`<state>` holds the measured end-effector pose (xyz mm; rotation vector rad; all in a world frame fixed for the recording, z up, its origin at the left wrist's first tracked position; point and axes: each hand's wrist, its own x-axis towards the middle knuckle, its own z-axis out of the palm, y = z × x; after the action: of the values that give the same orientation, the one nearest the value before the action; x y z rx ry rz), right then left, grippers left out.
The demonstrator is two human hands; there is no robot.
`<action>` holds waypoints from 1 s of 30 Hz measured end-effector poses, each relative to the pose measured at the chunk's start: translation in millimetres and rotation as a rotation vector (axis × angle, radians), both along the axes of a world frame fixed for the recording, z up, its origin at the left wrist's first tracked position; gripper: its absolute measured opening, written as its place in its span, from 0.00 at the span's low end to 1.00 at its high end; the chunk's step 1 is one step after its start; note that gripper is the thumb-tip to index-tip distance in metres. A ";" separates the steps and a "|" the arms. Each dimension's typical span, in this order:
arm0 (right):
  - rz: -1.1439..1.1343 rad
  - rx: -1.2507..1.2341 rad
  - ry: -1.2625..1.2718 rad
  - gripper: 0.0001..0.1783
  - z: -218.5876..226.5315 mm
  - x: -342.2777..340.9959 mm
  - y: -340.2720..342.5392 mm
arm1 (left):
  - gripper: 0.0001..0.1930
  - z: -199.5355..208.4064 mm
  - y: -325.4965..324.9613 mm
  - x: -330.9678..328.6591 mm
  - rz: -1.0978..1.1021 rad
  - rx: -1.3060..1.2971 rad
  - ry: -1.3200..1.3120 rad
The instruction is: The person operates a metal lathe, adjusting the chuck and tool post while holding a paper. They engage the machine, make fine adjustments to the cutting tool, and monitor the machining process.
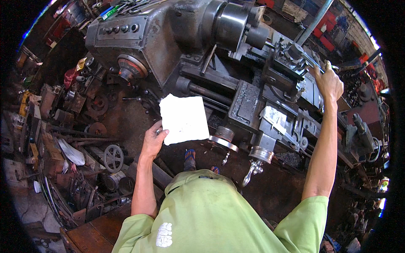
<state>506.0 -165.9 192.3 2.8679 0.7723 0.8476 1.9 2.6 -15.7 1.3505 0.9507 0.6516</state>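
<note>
Nearest us: green shirt [211, 215], our own. Left hand [152, 141], grip closed on the lower corner of a white sheet of paper [184, 119], held up before the lathe [177, 46]. Right hand [329, 82], grip wrapped round a long handle [310, 61] at the tool post [287, 67]. Beyond: handwheel [260, 155], chuck [232, 23], scrap metal on the floor [84, 139]. We judge the work to be at the setting-up stage; no cutting shows yet.
</note>
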 end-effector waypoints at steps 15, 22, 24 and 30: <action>-0.010 -0.002 -0.003 0.36 2.4 -3.3 0.3 | 0.24 5.1 -2.5 2.4 0.007 -0.011 -0.022; -0.010 -0.015 -0.010 0.36 2.1 -2.7 0.7 | 0.24 1.6 -0.4 1.6 0.001 0.000 0.006; -0.012 -0.014 -0.002 0.36 2.1 -2.8 0.7 | 0.23 0.3 0.6 1.3 -0.010 0.014 0.007; -0.008 -0.012 0.004 0.36 2.8 -3.6 0.9 | 0.23 0.9 0.4 1.6 -0.008 0.042 0.032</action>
<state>502.3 -165.0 195.2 2.8610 0.7630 0.8332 3.5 3.0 -14.8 1.4051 0.9615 0.6479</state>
